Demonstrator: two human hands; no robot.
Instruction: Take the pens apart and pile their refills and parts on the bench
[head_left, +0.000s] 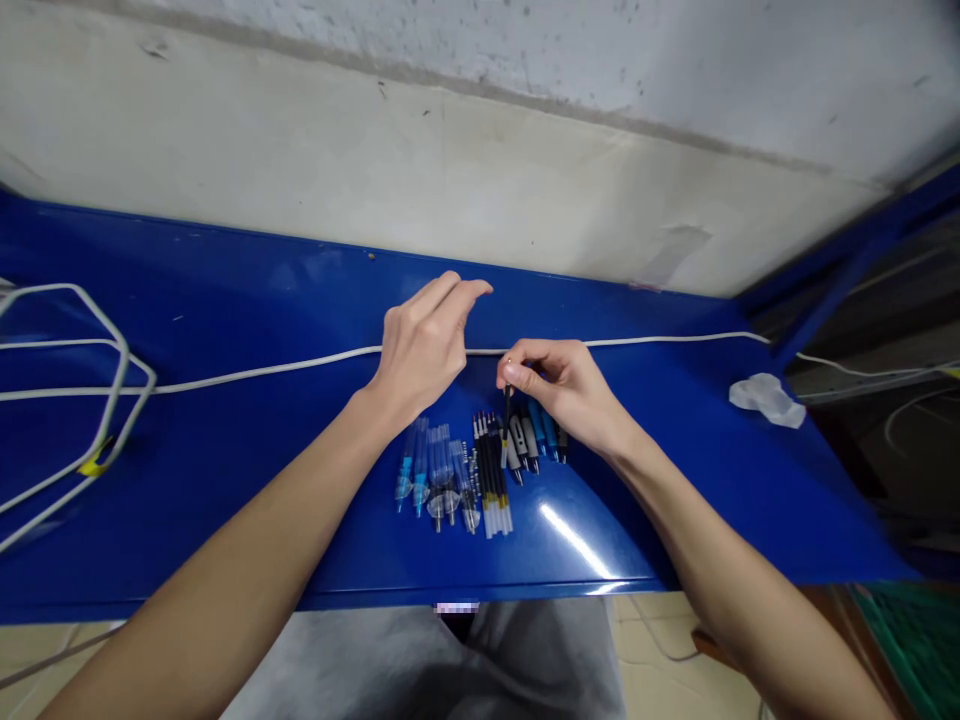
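My right hand [562, 385] pinches a black pen refill [506, 425] between thumb and fingers, its metal tip up and its clear end down. My left hand [426, 335] is raised to its left, back toward me, fingers bent together and apart from the refill; what they hold, if anything, is hidden. Below on the blue table lies a row of several black refills [491, 490] with reddish tips. Left of them are clear pen barrels [440, 460] with blue or dark grips, and small springs [471, 470]. Grey and blue pen parts [525, 445] lie partly under my right hand.
A white cable [262, 370] runs across the blue table [247, 290] behind my hands and loops at the left. A crumpled translucent bag [766, 400] lies at the right. The wall [337, 150] borders the back; the table's front edge is near my lap.
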